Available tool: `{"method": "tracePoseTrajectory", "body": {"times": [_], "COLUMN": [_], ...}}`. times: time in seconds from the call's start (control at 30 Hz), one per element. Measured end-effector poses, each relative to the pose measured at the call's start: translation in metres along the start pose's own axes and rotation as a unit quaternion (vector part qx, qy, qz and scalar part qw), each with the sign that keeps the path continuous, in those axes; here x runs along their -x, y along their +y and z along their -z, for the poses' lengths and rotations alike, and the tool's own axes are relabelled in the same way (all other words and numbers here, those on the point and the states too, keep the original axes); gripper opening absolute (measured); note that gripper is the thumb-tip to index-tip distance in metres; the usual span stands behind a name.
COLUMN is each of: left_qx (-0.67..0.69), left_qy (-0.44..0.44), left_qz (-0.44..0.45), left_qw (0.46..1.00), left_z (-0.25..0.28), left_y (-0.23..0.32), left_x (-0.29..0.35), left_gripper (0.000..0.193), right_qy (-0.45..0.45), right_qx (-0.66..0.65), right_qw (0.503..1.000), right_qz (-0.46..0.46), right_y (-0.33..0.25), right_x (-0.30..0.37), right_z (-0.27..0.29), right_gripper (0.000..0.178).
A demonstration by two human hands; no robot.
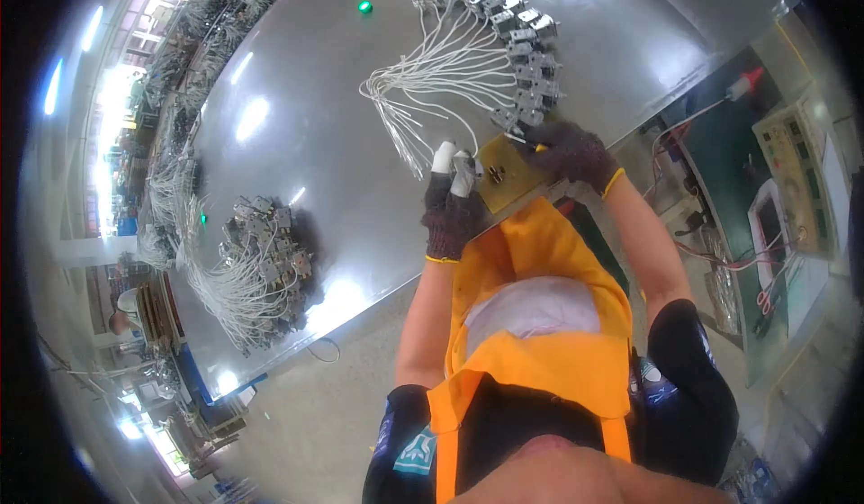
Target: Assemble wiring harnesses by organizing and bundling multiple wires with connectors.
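My left hand (pixel 452 205), in a dark knit glove with white-taped fingertips, pinches the ends of thin white wires (pixel 409 148) at the edge of a small yellowish board (pixel 504 180). My right hand (pixel 571 153), also gloved, rests on the far side of that board and grips a small metal part with a yellow-tipped piece at the end of a curved row of grey metal components (pixel 526 49). White wires (pixel 450 67) fan from that row toward my left hand.
A shiny metal table (pixel 297 99) carries a second heap of wired metal components (pixel 261 252) at the left. More such bundles line the far left edge. A bench with a test instrument (pixel 792 171) and red cables stands at the right.
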State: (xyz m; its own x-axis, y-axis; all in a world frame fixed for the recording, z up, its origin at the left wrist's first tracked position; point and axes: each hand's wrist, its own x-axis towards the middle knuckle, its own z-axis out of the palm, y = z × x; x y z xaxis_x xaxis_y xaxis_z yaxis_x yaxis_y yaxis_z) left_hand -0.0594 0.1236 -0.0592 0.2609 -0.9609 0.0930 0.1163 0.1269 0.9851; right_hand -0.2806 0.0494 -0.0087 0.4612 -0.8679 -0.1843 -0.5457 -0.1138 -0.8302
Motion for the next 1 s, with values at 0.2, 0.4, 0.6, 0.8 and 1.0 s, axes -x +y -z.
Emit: {"method": "tracePoseTrajectory", "body": {"times": [0.2,0.4,0.6,0.8,1.0], "left_qx": [-0.271,-0.261,-0.022,0.158,0.292], "left_qy": [-0.034,0.002,-0.021,-0.109,-0.076], "left_qz": [-0.158,-0.144,0.072,0.133,0.27], "left_qw": [0.949,0.955,0.997,0.972,0.914], "left_z": [-0.021,-0.042,-0.058,-0.056,-0.047], "left_y": [0.009,0.013,-0.004,-0.027,-0.047], "left_x": [0.005,0.009,-0.012,-0.02,-0.025], "left_gripper": [0.048,0.042,0.031,0.021,0.025], "right_qy": [0.063,0.087,0.141,0.111,0.119], "right_qx": [0.054,0.057,0.206,0.323,0.346], "right_qw": [0.992,0.986,0.949,0.924,0.915], "right_qz": [0.098,0.128,0.193,0.17,0.171], "right_y": [-0.007,-0.025,-0.028,-0.04,-0.049], "right_x": [0.024,0.059,0.048,0.034,0.031], "right_z": [0.001,-0.001,-0.01,-0.021,-0.024], "right_gripper": [0.034,0.031,0.029,0.016,0.015]}}
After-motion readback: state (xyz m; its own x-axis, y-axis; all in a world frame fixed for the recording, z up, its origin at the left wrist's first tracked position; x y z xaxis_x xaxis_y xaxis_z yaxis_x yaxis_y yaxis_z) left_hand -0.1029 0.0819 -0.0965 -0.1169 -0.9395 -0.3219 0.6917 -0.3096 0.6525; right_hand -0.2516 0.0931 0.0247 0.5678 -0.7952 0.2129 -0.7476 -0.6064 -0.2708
